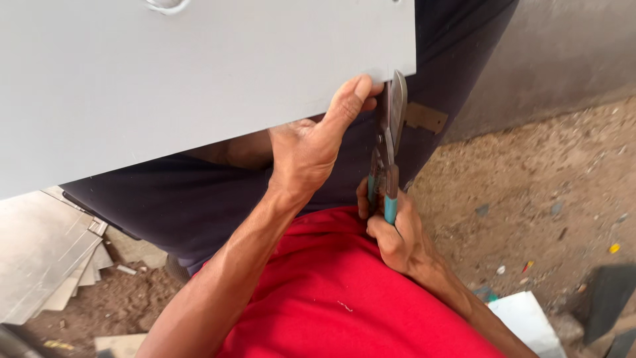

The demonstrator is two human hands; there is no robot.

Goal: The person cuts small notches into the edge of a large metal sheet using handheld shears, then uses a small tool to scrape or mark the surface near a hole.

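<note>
A large flat grey metal sheet [199, 73] fills the upper left and rests across my lap. My left hand [311, 142] grips its lower right edge, thumb on top near the corner. My right hand [394, 232] is closed around the teal handles of a pair of tin snips [391, 142]. The snips point upward, and their steel jaws meet the sheet's lower right corner. A small cut tab of metal [426, 117] shows just right of the blades. My red shirt [344, 292] and dark trousers [199, 199] lie below.
Stacked metal sheets [40, 258] lie at the lower left on the dirt ground. Sandy ground [543, 192] with small scraps spreads to the right. A white board [530, 321] and dark pieces [606, 298] sit at the lower right. A grey wall [563, 53] rises behind.
</note>
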